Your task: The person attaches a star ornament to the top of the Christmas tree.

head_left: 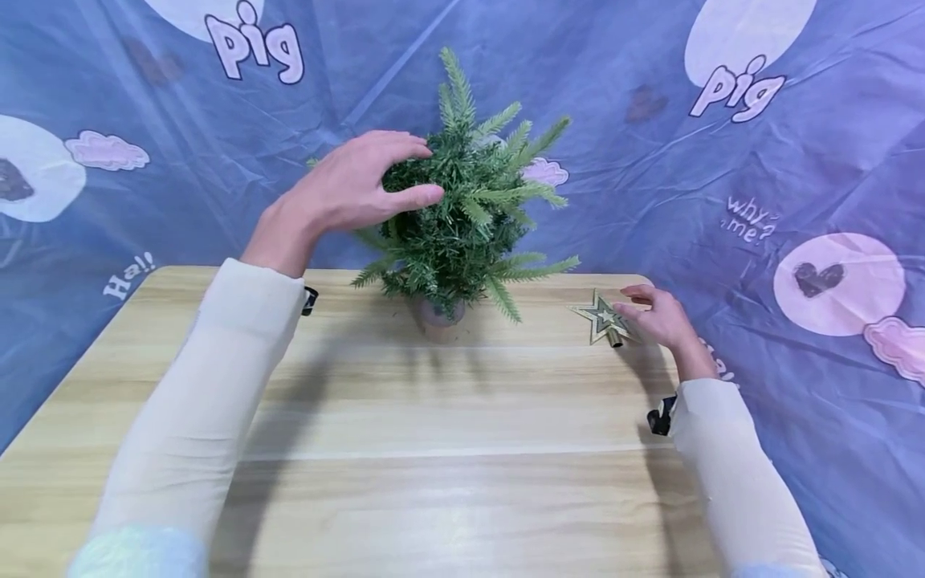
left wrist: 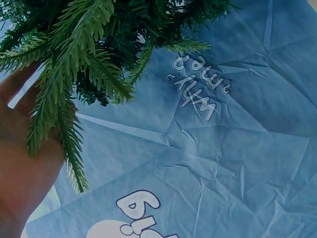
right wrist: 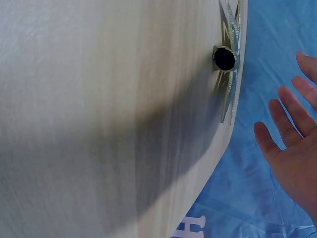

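Observation:
A small artificial Christmas tree [head_left: 462,217] stands upright at the back of the table, its bushy green branches spreading wide. My left hand [head_left: 364,181] is at its upper left side, thumb and fingers apart in front of the foliage. Branches [left wrist: 79,69] cover part of the left hand's fingers in the left wrist view; whether they touch is hard to tell. A gold star tree topper [head_left: 604,316] lies near the table's right end, its hollow round socket [right wrist: 225,58] visible in the right wrist view. Over the star's right side hovers my right hand [head_left: 659,319], fingers loosely spread, holding nothing.
The light wooden table [head_left: 448,482] has rounded back corners. Behind it hangs a blue printed cloth [head_left: 636,185] with folds and lettering, close to the tree. The tree's base [head_left: 439,317] rests near the back edge.

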Motion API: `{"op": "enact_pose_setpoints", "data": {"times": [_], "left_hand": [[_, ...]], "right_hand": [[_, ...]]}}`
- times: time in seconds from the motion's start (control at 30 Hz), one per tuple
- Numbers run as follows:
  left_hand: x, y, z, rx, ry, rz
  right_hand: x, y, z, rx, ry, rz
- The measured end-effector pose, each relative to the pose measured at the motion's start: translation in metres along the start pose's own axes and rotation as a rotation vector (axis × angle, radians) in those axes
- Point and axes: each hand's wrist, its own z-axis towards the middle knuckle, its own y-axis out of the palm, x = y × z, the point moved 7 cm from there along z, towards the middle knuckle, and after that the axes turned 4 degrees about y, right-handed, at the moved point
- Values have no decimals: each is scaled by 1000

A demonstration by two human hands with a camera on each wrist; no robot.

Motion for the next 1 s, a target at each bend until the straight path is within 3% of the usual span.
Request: {"op": "enact_pose_setpoints", "data": {"times": [0.13,0.37,0.6,1.0], "left_hand": [[0,0,4,-14,-4,-21],[-3,4,6,-71,-70,-147],[-2,8,9,-122,-34,-37],[-6,9,8,-96,-60,-10]], "right_hand": [[5,-1,-2,10,15,-1],[13,2,-4,-20,34,-3],[23,7,-3,-72,58,-12],[33,13,-4,-114,79,9]]}}
